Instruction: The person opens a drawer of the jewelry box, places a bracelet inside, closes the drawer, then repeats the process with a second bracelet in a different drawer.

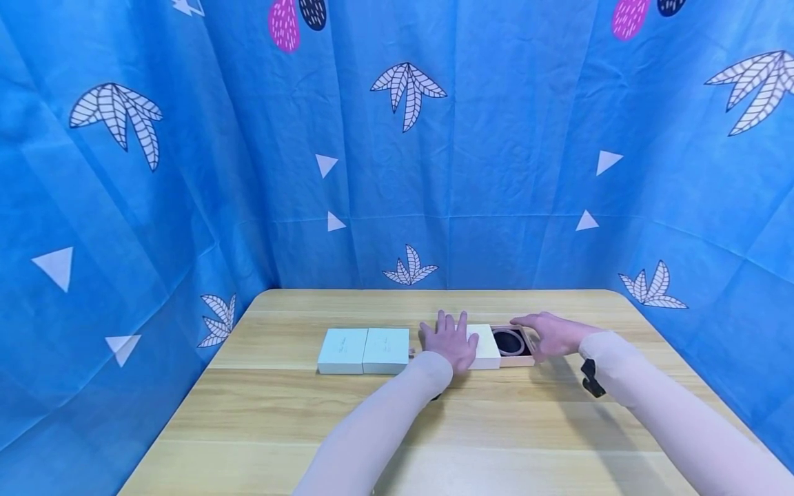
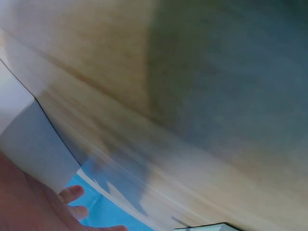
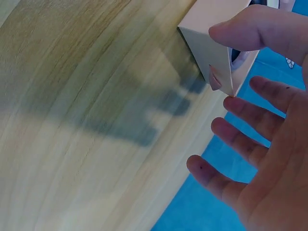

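Observation:
A white sliding box (image 1: 485, 344) lies on the table, its tray (image 1: 524, 360) drawn out to the right. A ring-shaped bangle (image 1: 510, 342) lies on the tray's dark lining. My left hand (image 1: 449, 342) rests with spread fingers on the left part of the white box. At the tray's outer end is my right hand (image 1: 552, 334), its fingers fairly straight and apart. In the right wrist view, the thumb lies by the tray's side wall and a fingertip is near its corner. A small pull tab (image 3: 214, 79) sticks out of the tray's end.
Two pale mint boxes (image 1: 343, 350) (image 1: 386, 350) stand side by side to the left, a small tab at the right one's edge. The wooden table (image 1: 279, 427) ends in front of a blue patterned curtain (image 1: 496, 138), which hangs at the back and both sides.

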A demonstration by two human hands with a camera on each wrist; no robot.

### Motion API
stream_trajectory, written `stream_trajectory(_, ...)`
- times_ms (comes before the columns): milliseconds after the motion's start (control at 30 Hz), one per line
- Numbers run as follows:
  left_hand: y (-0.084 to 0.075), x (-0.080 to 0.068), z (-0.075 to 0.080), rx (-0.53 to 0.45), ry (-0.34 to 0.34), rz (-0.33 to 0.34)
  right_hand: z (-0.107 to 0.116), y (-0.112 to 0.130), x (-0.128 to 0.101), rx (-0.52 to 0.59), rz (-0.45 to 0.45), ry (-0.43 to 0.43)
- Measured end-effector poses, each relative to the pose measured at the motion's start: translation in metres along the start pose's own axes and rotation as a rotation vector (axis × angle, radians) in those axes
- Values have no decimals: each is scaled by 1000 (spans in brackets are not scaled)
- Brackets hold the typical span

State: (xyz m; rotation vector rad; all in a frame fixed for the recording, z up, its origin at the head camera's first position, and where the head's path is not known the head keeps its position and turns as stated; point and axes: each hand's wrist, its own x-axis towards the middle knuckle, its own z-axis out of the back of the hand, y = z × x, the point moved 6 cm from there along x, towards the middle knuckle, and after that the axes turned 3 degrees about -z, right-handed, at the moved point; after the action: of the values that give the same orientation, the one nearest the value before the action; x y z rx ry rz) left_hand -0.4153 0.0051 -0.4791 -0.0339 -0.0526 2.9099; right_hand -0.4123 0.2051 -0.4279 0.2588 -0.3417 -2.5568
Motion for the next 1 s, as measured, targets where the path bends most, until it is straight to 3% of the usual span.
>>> stream_trajectory(1000, 0, 0, 1, -11, -12, -2, 1, 1, 3, 32, -3, -50)
